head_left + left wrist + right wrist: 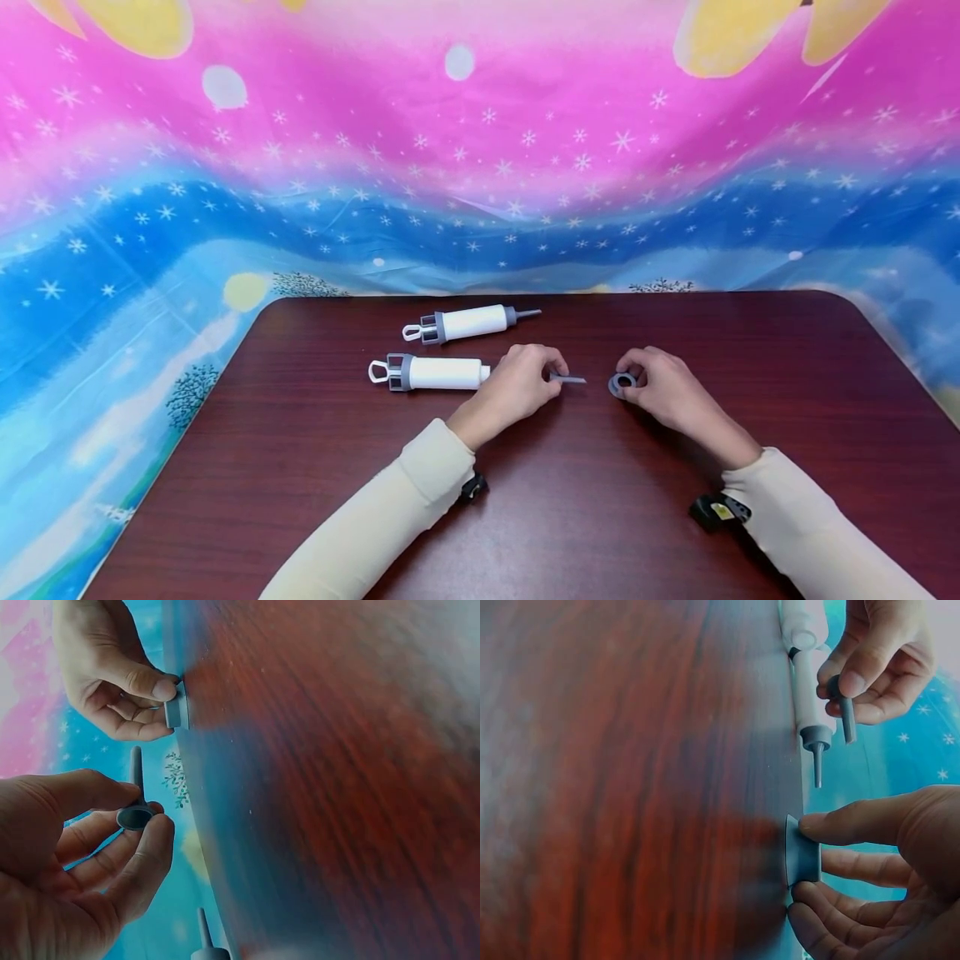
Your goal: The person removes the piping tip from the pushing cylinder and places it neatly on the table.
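Note:
My left hand (522,375) pinches a grey nozzle (136,780) by its flared base, between thumb and fingers. The thin tube of the nozzle points right, toward the other hand, in the head view. With thumb and fingers my right hand (663,387) holds a grey ring-shaped cap (622,385) at the table surface. A gap separates the two parts. Left of my left hand lies a white syringe-like tube (444,373) with a grey collar and a looped white handle; its right end has no nozzle and is partly behind the hand.
Farther back lies a second white tube (475,321) of the same kind, fitted with a grey ring and a thin nozzle. Both rest on a dark red-brown table (570,517). A colourful snowflake-patterned cloth (480,167) hangs behind the table's back edge.

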`<state>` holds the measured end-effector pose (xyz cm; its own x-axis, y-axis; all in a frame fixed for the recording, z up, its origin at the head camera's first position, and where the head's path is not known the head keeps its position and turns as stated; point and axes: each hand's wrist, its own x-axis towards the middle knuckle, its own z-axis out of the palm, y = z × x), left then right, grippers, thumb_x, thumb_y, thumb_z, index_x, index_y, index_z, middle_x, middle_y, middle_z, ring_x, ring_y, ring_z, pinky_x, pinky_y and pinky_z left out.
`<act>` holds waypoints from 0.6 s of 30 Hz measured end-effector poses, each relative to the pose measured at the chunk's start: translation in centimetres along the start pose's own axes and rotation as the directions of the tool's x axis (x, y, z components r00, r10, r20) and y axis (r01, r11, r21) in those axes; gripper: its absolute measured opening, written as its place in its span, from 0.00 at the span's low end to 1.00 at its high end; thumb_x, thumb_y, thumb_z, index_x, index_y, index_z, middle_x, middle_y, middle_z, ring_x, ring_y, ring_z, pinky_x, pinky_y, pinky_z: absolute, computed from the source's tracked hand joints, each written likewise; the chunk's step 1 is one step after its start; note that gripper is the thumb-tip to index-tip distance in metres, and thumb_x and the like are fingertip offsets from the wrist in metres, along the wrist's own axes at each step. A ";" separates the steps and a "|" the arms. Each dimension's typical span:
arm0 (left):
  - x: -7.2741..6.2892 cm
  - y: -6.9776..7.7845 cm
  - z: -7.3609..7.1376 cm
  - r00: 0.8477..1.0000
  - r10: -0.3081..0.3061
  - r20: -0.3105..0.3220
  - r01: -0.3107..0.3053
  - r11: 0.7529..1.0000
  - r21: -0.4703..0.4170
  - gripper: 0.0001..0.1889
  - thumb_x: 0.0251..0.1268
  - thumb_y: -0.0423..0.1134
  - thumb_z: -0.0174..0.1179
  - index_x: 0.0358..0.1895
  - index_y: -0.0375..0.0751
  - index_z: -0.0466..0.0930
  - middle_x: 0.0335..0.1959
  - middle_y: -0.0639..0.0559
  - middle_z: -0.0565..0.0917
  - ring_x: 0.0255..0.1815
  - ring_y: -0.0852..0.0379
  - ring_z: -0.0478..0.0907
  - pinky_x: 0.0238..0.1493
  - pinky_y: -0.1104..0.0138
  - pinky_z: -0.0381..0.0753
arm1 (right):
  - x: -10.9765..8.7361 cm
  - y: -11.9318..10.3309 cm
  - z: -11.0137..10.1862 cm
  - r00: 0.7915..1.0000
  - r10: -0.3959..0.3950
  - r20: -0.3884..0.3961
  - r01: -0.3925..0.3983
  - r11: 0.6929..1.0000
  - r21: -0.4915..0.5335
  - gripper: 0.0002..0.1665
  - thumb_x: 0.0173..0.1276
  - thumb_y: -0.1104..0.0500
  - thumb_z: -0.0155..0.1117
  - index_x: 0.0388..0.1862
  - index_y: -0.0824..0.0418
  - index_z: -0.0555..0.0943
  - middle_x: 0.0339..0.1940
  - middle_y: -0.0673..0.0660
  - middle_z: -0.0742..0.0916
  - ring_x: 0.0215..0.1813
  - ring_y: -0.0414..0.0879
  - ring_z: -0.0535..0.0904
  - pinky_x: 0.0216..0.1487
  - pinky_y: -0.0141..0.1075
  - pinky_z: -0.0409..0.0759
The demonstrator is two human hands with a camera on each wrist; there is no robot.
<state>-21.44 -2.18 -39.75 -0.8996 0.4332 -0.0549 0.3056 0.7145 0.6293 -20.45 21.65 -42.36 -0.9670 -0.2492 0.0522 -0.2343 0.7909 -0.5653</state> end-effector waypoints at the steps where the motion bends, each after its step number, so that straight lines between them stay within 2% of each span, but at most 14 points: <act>1: 0.1 0.1 0.1 1.000 -0.005 0.006 0.005 1.000 -0.002 0.05 0.73 0.35 0.66 0.47 0.48 0.88 0.42 0.56 0.87 0.32 0.60 0.77 0.35 0.70 0.76 | 0.0 0.0 0.0 1.000 0.003 0.000 -0.003 1.000 -0.002 0.12 0.62 0.68 0.73 0.46 0.67 0.85 0.37 0.59 0.84 0.38 0.50 0.81 0.40 0.42 0.78; 5: 0.4 0.3 0.3 0.999 -0.020 0.026 0.020 1.000 -0.001 0.04 0.73 0.35 0.66 0.45 0.47 0.88 0.38 0.56 0.86 0.30 0.60 0.77 0.33 0.70 0.76 | -0.1 -0.1 0.1 1.000 0.020 -0.011 -0.020 1.000 -0.009 0.15 0.60 0.67 0.76 0.45 0.67 0.84 0.36 0.60 0.84 0.39 0.51 0.81 0.40 0.42 0.78; 9: 0.7 0.5 0.6 0.999 -0.024 0.039 0.024 1.000 0.011 0.04 0.73 0.35 0.65 0.45 0.46 0.87 0.39 0.56 0.87 0.29 0.60 0.77 0.33 0.70 0.76 | -0.3 0.0 0.0 0.999 0.037 -0.022 -0.037 0.999 -0.013 0.18 0.58 0.65 0.78 0.46 0.68 0.83 0.37 0.62 0.84 0.39 0.54 0.81 0.41 0.44 0.79; 18: 1.8 0.6 1.4 0.998 -0.038 0.058 0.036 0.998 0.043 0.03 0.73 0.33 0.65 0.44 0.45 0.86 0.38 0.55 0.85 0.27 0.60 0.76 0.33 0.70 0.76 | -0.7 -0.4 -0.4 0.997 0.073 -0.020 -0.073 0.997 -0.003 0.18 0.63 0.65 0.75 0.49 0.69 0.82 0.41 0.64 0.85 0.44 0.56 0.82 0.45 0.51 0.82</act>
<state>-22.42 -0.17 -40.58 -0.8912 0.4364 -0.1237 0.2863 0.7526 0.5930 -19.75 21.74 -41.85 -0.9833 -0.1799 0.0272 -0.1635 0.8085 -0.5654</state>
